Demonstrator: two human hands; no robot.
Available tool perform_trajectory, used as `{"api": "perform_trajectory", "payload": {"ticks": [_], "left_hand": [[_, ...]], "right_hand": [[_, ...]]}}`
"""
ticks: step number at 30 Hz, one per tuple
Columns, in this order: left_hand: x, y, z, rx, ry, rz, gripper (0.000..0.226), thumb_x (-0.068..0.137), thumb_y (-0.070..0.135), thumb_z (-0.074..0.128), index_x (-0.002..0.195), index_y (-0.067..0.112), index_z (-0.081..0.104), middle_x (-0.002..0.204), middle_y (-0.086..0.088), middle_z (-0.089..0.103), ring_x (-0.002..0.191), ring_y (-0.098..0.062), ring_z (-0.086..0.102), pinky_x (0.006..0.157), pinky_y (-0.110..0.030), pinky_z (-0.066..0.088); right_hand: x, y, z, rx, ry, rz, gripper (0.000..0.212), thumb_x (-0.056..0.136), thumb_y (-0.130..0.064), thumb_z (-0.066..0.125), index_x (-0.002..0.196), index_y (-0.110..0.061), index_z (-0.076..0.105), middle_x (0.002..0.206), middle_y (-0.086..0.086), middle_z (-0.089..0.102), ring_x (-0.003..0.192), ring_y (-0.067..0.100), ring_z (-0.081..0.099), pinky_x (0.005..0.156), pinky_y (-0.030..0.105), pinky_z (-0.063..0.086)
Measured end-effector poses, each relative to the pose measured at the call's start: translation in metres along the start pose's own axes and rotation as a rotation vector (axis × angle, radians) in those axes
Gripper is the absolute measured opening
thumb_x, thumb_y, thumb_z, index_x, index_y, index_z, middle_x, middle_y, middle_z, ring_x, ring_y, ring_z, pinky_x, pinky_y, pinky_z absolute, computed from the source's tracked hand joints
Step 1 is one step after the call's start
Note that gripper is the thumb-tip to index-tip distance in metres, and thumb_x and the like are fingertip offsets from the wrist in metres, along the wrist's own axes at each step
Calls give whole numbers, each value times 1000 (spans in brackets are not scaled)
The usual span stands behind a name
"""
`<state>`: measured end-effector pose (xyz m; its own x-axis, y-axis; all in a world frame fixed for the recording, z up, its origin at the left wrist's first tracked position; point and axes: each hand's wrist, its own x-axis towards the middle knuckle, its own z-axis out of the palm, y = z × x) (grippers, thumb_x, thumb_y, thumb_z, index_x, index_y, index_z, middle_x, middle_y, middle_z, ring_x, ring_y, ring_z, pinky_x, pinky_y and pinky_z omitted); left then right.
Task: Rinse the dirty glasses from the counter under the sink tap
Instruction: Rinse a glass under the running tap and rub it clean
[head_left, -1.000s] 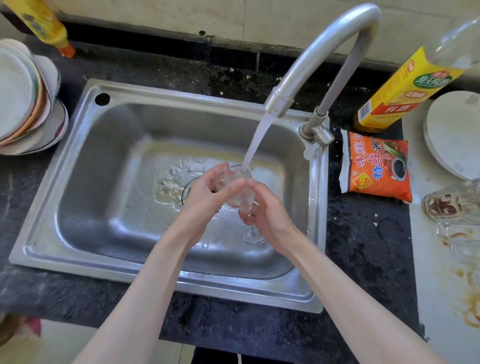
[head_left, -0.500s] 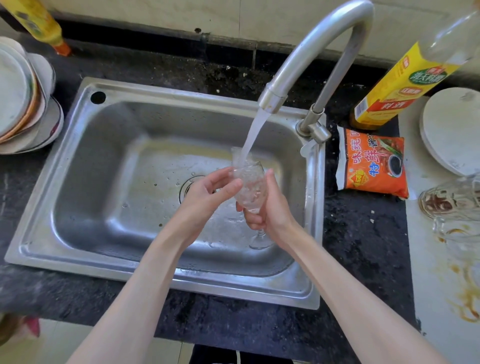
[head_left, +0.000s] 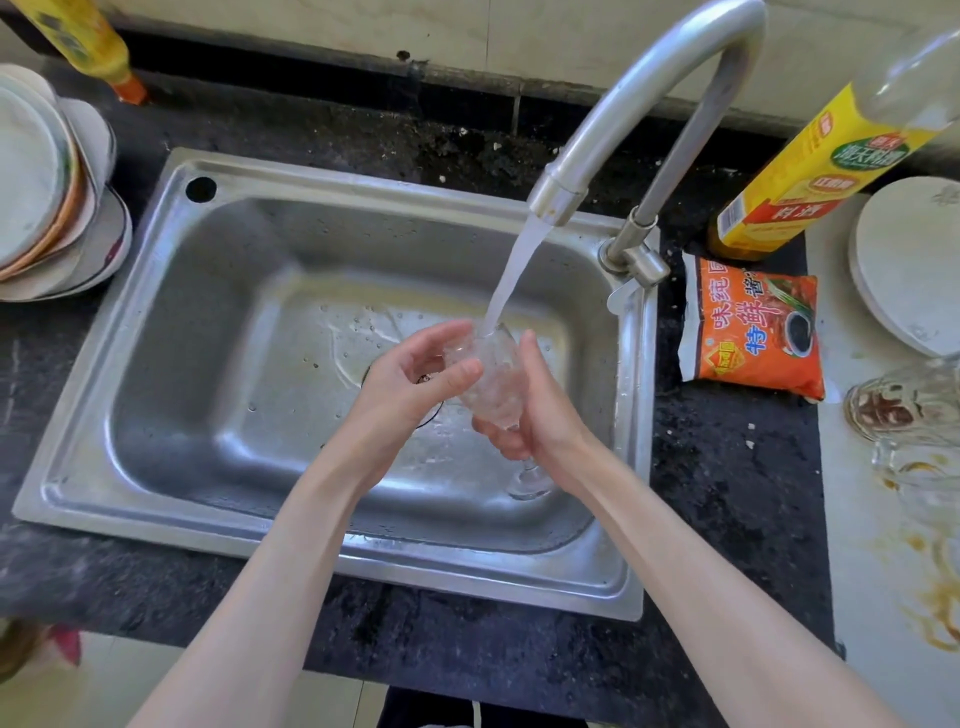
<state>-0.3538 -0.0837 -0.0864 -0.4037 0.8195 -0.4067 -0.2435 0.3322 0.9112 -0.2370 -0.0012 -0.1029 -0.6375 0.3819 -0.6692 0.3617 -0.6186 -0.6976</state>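
Plates sit well left of our left hand, which cups the glass under the tap stream. Our right hand grips its bowl; dirty glasses wait far right.

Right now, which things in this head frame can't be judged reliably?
- Stemmed glass: left hand and right hand cover its sides; remaining dirt unreadable.
- Dirty glasses: cut by the right edge; count unclear.
- Stacked plates: cut by the left edge.
- Drain: mostly behind the left hand.
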Motion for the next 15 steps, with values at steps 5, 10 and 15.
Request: {"api": "perform_trajectory", "payload": {"ticks": [5, 10, 15], "left_hand": [[-4, 6, -8, 324, -89, 204, 16, 72, 30, 71, 87, 30, 66, 109, 12, 55, 85, 3, 51, 73, -21, 43], [1, 11, -7, 539, 13, 200, 20, 75, 17, 75, 65, 28, 62, 60, 15, 54, 59, 2, 44, 60, -13, 33], [2, 22, -10, 608, -345, 141, 5, 79, 15, 71, 76, 18, 71, 69, 19, 63, 65, -7, 52, 67, -19, 40]], "right_hand": [[0, -8, -11, 18, -164, 202, 73, 85, -75, 2, 61, -19, 42, 38, -3, 30, 32, 8, 18, 36, 17, 11], [1, -12, -12, -219, -102, -24, 49, 91, -64, 33, 104, -23, 57, 77, -4, 57, 60, 8, 53, 53, 21, 33], [4, -9, -12, -198, 30, -89, 56, 97, -56, 20, 108, -18, 60, 51, -11, 50, 34, 1, 34, 36, 14, 23]]}}
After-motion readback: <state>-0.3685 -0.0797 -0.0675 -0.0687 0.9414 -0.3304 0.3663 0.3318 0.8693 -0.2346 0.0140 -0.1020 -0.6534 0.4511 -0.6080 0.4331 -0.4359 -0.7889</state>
